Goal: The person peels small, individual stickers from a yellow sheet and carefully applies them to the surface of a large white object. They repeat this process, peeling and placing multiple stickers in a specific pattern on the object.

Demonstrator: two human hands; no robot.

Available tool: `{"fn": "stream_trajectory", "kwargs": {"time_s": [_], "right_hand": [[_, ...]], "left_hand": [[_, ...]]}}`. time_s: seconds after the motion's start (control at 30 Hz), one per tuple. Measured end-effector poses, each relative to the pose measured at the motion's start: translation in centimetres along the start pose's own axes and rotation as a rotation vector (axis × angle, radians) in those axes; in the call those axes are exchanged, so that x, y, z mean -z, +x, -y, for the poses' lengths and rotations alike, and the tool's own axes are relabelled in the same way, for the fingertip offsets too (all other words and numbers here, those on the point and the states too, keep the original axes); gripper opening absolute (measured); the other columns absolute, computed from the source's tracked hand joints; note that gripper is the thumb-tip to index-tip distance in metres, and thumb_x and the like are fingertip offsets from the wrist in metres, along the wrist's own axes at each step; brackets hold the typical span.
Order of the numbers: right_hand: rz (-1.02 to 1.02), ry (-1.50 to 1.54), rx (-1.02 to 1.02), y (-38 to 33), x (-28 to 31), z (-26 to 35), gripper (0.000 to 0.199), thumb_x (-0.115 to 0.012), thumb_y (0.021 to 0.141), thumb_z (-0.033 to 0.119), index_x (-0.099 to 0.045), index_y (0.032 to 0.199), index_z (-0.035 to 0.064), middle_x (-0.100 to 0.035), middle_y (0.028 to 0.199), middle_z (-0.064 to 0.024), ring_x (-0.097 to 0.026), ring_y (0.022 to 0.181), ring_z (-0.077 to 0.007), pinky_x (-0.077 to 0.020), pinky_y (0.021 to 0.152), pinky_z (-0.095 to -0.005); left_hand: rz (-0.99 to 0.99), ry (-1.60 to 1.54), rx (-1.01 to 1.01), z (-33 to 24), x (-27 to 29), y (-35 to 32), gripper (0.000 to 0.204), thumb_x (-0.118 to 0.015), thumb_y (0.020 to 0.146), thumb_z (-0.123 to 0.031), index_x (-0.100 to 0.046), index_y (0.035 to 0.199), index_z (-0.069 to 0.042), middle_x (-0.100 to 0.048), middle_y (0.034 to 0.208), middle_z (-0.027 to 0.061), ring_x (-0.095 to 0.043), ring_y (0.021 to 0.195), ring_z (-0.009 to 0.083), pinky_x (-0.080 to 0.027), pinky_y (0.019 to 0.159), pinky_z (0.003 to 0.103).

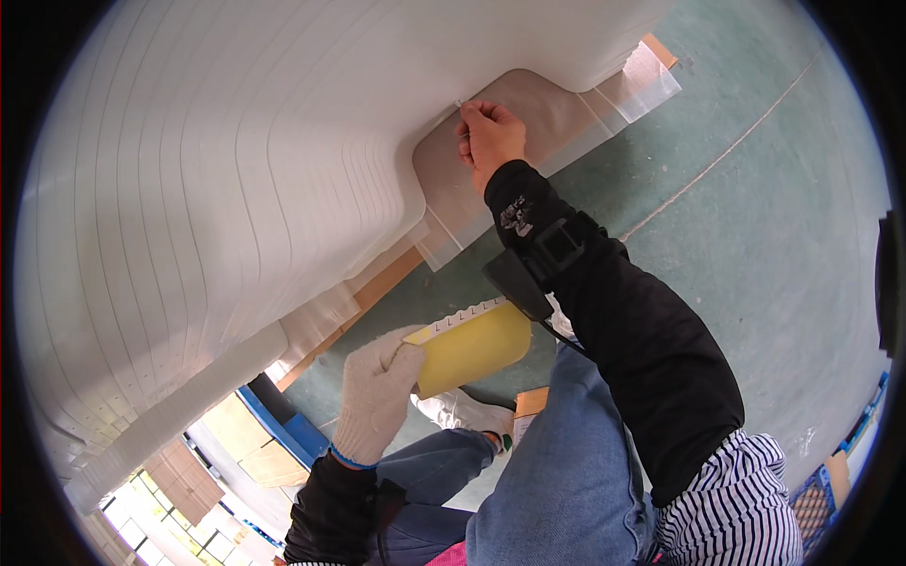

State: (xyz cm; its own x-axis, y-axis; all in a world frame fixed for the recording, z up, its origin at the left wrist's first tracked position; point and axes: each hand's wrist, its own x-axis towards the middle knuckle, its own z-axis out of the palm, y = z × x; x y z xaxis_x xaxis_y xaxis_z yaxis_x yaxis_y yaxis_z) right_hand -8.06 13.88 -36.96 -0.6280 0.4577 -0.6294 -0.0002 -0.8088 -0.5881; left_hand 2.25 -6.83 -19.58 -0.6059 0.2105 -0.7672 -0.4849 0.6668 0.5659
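My left hand [375,391], in a white knit glove, grips a yellow flat card [469,346] with a white toothed strip along its upper edge, held low over my lap. My bare right hand [490,137] reaches up with pinched fingers on a small thin white piece at the edge of the tall stack of white moulded sheets [217,198]. Right beside this hand lies a grey-beige panel [538,123] under clear film. A black sleeve with a strapped black device [538,264] covers my right forearm.
The green floor [764,217] spreads to the right, crossed by a thin pale line. Clear plastic film and brown cardboard [651,66] stick out under the stack. My jeans-clad knees and a white shoe [467,412] are below. Blue frames and boxes [274,424] stand at lower left.
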Motion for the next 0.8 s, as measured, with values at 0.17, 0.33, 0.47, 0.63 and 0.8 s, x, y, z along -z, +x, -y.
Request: {"fn": "stream_trajectory", "kwargs": {"time_s": [0.17,0.33,0.47,0.63,0.8], "right_hand": [[-0.061,-0.028,0.055,0.3,-0.6,-0.4,0.01,-0.064,0.09,0.009,-0.056,0.093,0.0039,-0.057,0.064,-0.0052,-0.047,0.043,-0.011,-0.0349,0.039,-0.0256],[-0.163,-0.069,0.096,0.6,-1.4,-0.9,0.01,-0.063,0.09,0.008,-0.056,0.093,0.0014,-0.058,0.063,-0.0065,-0.048,0.043,-0.0128,-0.0355,0.039,-0.0257],[-0.179,-0.094,0.112,0.7,-1.6,-0.9,0.009,-0.062,0.09,0.006,-0.056,0.094,0.0004,-0.058,0.064,-0.006,-0.051,0.045,-0.0129,-0.0383,0.04,-0.026],[-0.198,-0.127,0.118,0.7,-1.8,-1.1,0.008,-0.061,0.091,0.005,-0.058,0.095,-0.0009,-0.059,0.067,-0.0063,-0.055,0.05,-0.0128,-0.0422,0.042,-0.026],[-0.195,-0.158,0.14,1.0,-1.8,-1.1,0.008,-0.06,0.09,0.004,-0.058,0.095,-0.0021,-0.06,0.069,-0.0067,-0.056,0.051,-0.0134,-0.0447,0.043,-0.0264]], "left_hand": [[-0.054,0.017,-0.066,0.3,-0.5,0.1,0.034,-0.049,0.092,-0.016,-0.066,0.11,0.008,-0.065,0.078,0.0059,-0.057,0.067,0.0077,-0.045,0.059,0.023],[-0.058,0.013,-0.062,0.2,-0.6,0.2,0.034,-0.05,0.091,-0.016,-0.066,0.109,0.008,-0.064,0.079,0.0059,-0.056,0.066,0.0078,-0.045,0.059,0.023],[-0.063,0.014,-0.053,0.1,-0.6,0.1,0.034,-0.05,0.091,-0.016,-0.066,0.109,0.008,-0.064,0.079,0.0058,-0.056,0.067,0.008,-0.044,0.059,0.023],[-0.064,-0.001,-0.041,0.2,-0.5,0.1,0.034,-0.05,0.091,-0.015,-0.066,0.109,0.008,-0.064,0.079,0.0057,-0.056,0.067,0.008,-0.044,0.059,0.023],[-0.069,0.018,-0.047,0.4,-0.5,0.1,0.034,-0.05,0.091,-0.016,-0.066,0.109,0.008,-0.064,0.078,0.0062,-0.055,0.066,0.0085,-0.045,0.059,0.024]]}}
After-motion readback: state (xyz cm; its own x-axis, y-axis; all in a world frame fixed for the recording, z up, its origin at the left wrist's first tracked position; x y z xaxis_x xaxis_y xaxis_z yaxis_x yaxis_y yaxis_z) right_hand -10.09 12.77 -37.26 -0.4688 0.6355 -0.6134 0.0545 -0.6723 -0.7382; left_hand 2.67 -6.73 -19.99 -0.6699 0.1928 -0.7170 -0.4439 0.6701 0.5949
